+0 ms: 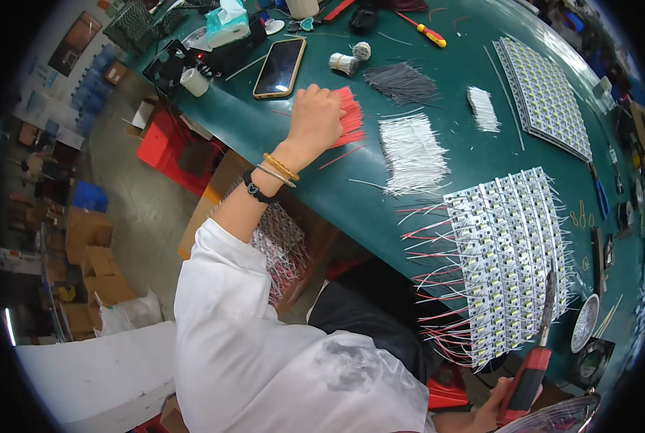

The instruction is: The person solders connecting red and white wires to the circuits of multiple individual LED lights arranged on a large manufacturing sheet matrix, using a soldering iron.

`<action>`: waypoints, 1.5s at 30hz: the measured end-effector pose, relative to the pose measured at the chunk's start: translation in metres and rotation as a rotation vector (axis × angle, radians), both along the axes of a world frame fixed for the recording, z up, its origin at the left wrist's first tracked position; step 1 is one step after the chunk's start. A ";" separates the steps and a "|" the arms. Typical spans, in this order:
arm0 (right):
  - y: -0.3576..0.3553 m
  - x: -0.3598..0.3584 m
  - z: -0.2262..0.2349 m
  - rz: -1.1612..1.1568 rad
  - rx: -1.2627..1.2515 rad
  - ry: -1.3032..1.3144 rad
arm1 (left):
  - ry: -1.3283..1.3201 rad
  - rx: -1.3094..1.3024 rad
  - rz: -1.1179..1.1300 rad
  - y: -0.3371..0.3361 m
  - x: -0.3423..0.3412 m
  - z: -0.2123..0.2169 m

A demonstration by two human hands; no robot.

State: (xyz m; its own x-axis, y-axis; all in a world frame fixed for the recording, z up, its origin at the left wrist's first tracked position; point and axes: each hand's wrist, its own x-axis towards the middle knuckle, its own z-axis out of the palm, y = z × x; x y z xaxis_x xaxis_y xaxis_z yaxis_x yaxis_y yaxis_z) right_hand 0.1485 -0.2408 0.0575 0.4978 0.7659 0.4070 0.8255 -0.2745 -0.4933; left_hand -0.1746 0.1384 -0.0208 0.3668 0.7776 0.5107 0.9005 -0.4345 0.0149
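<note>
Head view: a person in a white coat works at a green table (438, 155), seen from above.
Left hand: the left hand (315, 119) reaches forward over the table and closes its fingers on a bundle of short red wires (350, 119), which lies on the green top just right of the hand.
Left wrist: a gold bangle and a dark band sit on it.
Right hand: the right hand (497, 411), at the lower edge, is wrapped around the red handle of a soldering iron (535, 357); the tool's metal shaft points up over the board.
Board: a panel of small white light modules (513, 252) lies at the near table edge, with red and white wire ends sticking out along its left side.
White wires: a pile of cut white wires (411, 153) lies just right of the red bundle; a smaller white pile (483, 108) is farther right.
Grey wires: a dark pile (402, 83) lies behind the white one.
Phone: a phone (280, 67) lies face up beyond the left hand.
Second panel: another panel (546, 97) rests at the far right.
</note>
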 end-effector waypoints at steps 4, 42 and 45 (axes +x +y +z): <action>-0.002 0.012 0.003 0.159 0.128 0.010 | -0.065 -0.054 0.031 -0.006 0.001 0.021; 0.055 -0.039 -0.038 0.077 0.290 0.865 | -0.841 -0.993 -0.394 -0.093 0.130 0.037; 0.071 -0.042 -0.032 0.027 0.128 0.924 | -0.753 -1.077 -0.361 -0.087 0.136 0.038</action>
